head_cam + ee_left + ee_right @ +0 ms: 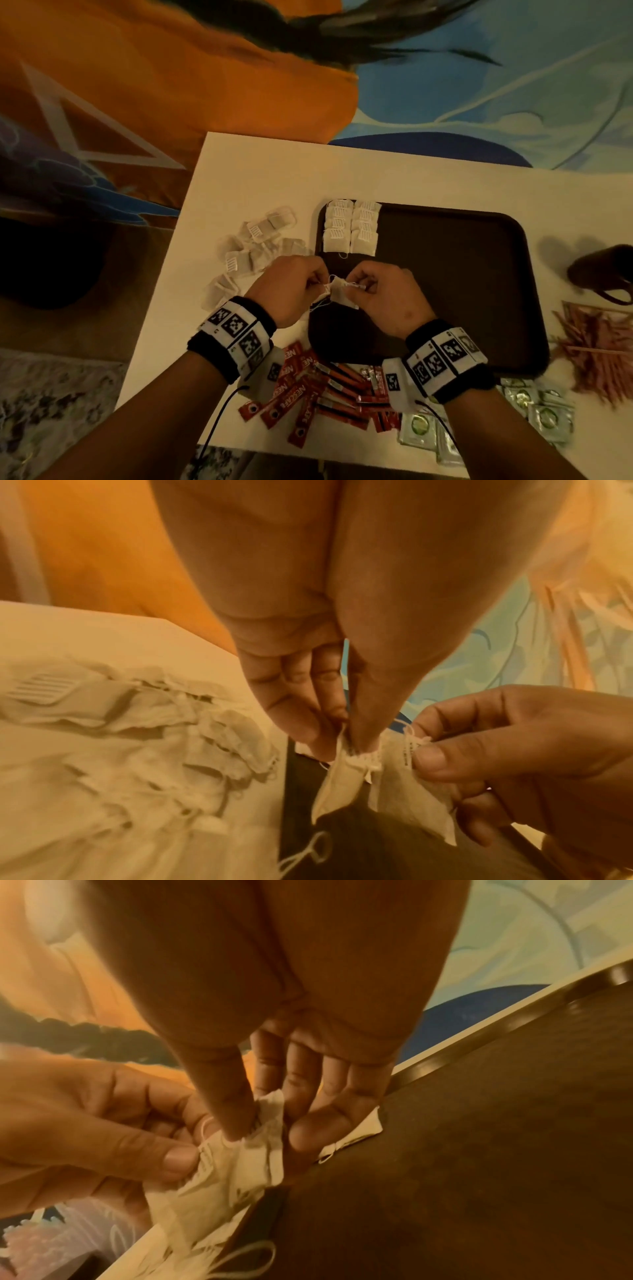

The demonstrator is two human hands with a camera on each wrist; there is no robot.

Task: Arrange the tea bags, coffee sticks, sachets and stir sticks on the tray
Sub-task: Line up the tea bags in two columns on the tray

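Observation:
Above the left edge of the dark brown tray [445, 274] my two hands pull at pale tea bags [339, 294] joined by tangled strings. My left hand [318, 281] pinches the top of one bag [339, 785] between thumb and fingertips [308, 729]. My right hand [358, 284] pinches the neighbouring bag [411, 799] by its top and tag. The right wrist view shows the same bags [240, 1167], crumpled between both hands. Two neat columns of tea bags [351, 226] lie in the tray's far left corner. A loose pile of tea bags [253, 246] lies left of the tray.
Red coffee sticks [315, 387] are scattered on the white table [260, 171] near its front edge. Pale green sachets [534, 411] lie at the front right. Pink stir sticks [596, 342] and a dark mug [603, 270] sit right of the tray.

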